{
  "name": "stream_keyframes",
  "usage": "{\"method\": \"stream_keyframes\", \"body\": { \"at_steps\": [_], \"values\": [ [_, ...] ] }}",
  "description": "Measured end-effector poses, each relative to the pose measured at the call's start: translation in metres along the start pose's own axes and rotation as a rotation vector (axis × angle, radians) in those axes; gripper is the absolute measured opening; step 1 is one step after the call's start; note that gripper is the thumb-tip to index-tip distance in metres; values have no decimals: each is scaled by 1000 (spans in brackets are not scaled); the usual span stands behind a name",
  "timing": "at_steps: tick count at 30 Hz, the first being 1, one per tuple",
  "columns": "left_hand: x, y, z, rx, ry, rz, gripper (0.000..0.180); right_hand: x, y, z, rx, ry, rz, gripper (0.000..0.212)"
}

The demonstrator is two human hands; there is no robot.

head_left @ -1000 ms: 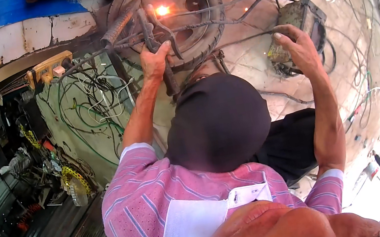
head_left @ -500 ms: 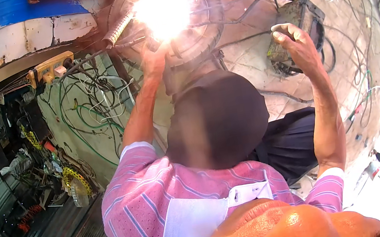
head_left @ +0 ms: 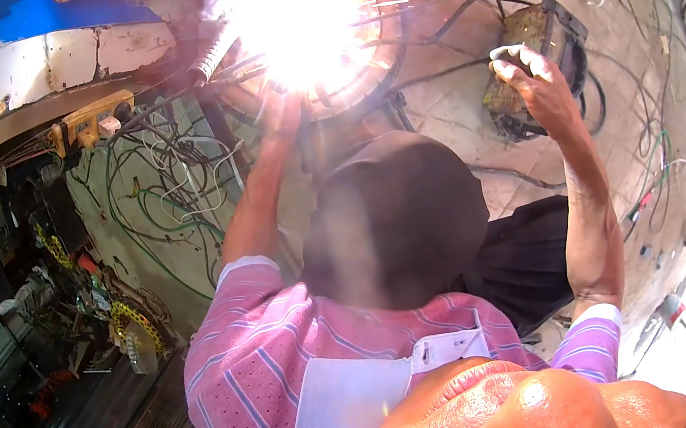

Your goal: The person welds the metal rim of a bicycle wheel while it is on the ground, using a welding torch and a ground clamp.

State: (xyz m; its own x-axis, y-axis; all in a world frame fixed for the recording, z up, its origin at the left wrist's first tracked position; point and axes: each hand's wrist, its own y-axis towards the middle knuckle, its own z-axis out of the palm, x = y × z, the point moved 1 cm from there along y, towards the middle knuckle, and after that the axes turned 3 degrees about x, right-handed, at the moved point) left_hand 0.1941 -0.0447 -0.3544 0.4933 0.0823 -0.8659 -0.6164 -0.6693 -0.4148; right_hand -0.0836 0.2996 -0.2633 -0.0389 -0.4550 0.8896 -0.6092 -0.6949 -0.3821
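A blinding white glare with flying sparks covers the middle of a round wheel [head_left: 392, 42] lying on the floor ahead of me. My left hand [head_left: 285, 115] reaches to the near edge of that glare. Its fingers are washed out, so what it holds, if anything, is hidden. A ribbed, spring-like rod [head_left: 214, 60] sticks out of the light on the left. My right hand [head_left: 534, 76] is raised on a bent elbow, fingers loosely curved and holding nothing. Behind it stands a worn metal box [head_left: 543, 26] with cables.
A yellowish socket strip [head_left: 88, 125] with plugs lies at the left. Tangled green and white cables [head_left: 168, 198] spread on the floor beside it. Chains and metal parts [head_left: 120, 319] crowd the far left. More cords [head_left: 655, 153] trail on the right.
The glare has grown larger and brighter over the wheel, with more sparks thrown to the right. Both hands stay in nearly the same place.
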Motion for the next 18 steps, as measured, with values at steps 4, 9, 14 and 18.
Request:
{"method": "stream_keyframes", "body": {
  "at_steps": [4, 9, 14, 18],
  "values": [
    [7, 7, 6, -104, 61, 167, 35, 0, 0, 1, -1, 7, 24, 31],
    [79, 35, -17, -148, 109, 256, 24, -1, 3, 2, 13, -4, 9, 29],
    [10, 4, 6, 8, -212, 165, 16, 2, -2, 1, 17, 44, 109, 40],
    [7, -2, 7, 19, -317, 79, 17, 4, 1, 1, 32, 4, 56, 43]
  ]
}}
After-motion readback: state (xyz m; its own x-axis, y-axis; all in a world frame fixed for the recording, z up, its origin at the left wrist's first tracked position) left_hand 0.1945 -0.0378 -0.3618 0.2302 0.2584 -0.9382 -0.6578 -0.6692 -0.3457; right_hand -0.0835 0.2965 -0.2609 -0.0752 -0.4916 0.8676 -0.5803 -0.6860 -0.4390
